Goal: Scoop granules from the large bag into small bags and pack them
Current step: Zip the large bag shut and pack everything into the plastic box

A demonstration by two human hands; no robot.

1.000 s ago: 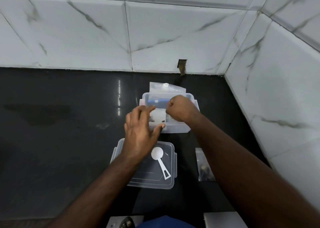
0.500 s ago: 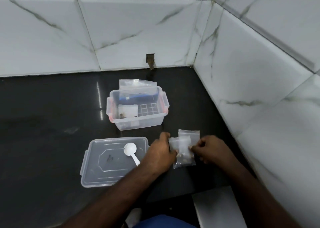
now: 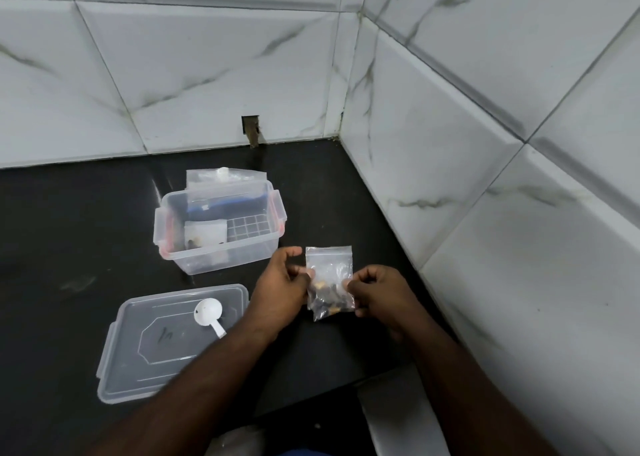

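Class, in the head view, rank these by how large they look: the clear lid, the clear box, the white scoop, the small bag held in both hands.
1. clear lid, though it lies nearer the camera than the box
2. clear box
3. small bag
4. white scoop

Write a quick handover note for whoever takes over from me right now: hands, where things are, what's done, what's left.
Left hand and right hand pinch the small bag by its sides; dark granules sit in its bottom.
Open clear box behind holds one packed bag; large bag stands behind the box.
Scoop rests on the lid.
Done: one bag packed, this one filled.
Left: check its seal, place it in the box, fill more.
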